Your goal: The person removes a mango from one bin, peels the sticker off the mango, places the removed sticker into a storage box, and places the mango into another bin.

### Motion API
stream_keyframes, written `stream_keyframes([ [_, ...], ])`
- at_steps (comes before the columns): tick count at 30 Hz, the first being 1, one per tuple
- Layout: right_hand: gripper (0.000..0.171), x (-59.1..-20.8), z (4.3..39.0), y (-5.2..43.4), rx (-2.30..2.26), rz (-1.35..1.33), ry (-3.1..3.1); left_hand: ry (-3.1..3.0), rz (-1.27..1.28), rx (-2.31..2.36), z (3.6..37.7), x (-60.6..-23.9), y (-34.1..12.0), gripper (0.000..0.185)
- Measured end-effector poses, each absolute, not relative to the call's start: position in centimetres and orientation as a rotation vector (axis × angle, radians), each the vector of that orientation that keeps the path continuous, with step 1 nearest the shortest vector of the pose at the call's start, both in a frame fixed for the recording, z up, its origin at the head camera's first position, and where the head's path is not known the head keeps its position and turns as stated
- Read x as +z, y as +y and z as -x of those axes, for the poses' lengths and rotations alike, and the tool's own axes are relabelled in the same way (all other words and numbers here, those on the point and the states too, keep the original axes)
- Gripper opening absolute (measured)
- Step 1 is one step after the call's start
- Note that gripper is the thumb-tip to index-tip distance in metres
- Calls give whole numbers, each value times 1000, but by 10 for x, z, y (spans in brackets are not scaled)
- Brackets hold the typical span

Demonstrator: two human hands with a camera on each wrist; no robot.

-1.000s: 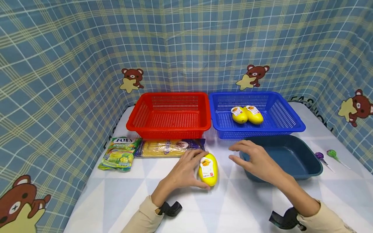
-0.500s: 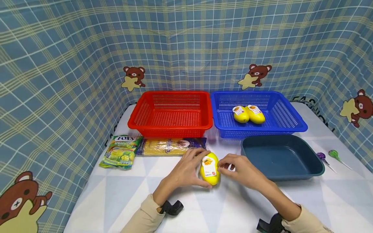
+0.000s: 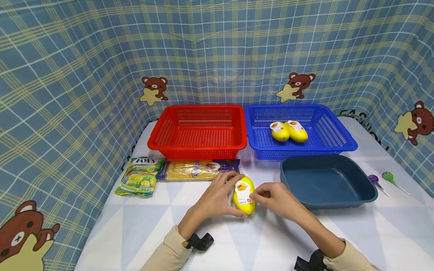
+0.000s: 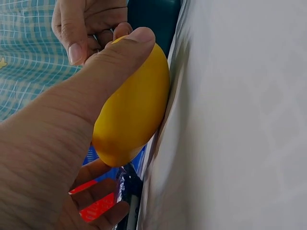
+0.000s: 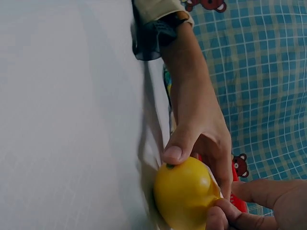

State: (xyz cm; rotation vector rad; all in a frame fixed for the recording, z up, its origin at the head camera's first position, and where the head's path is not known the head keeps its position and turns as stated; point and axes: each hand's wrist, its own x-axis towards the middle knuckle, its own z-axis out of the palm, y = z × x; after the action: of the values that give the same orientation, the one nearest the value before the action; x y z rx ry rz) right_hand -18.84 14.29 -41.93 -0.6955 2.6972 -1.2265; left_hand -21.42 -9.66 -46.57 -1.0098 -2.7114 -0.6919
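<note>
A yellow mango (image 3: 250, 209) with a white sticker (image 3: 242, 191) on top lies on the table in front of the baskets. My left hand (image 3: 218, 195) grips it from the left, thumb at the near end and fingers at the far end; in the left wrist view the thumb lies over the mango (image 4: 136, 100). From the right, my right hand (image 3: 276, 199) pinches at the sticker's right edge with thumb and forefinger. In the right wrist view these fingertips (image 5: 218, 215) press close against the mango's side, where the sticker's edge stands slightly off the skin.
Behind stand a red basket (image 3: 198, 154) and a blue basket (image 3: 305, 153) with two stickered mangoes (image 3: 297, 134) in it. A dark teal tub (image 3: 329, 205) is at right, beside two lollipops (image 3: 388, 177). A noodle packet (image 3: 190, 171) and a FOX'S candy bag (image 3: 140, 177) lie at left.
My right hand has come left from beside the teal tub to the mango, its fingers closing on the sticker's edge. The left hand keeps its grip on the mango.
</note>
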Motion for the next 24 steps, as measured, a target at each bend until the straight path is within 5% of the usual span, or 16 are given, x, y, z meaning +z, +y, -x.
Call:
stream_keyframes([
  [24, 13, -417, 186, 124, -1421, 503, 2525, -2706, 1017, -686, 214, -466, -96, 114],
])
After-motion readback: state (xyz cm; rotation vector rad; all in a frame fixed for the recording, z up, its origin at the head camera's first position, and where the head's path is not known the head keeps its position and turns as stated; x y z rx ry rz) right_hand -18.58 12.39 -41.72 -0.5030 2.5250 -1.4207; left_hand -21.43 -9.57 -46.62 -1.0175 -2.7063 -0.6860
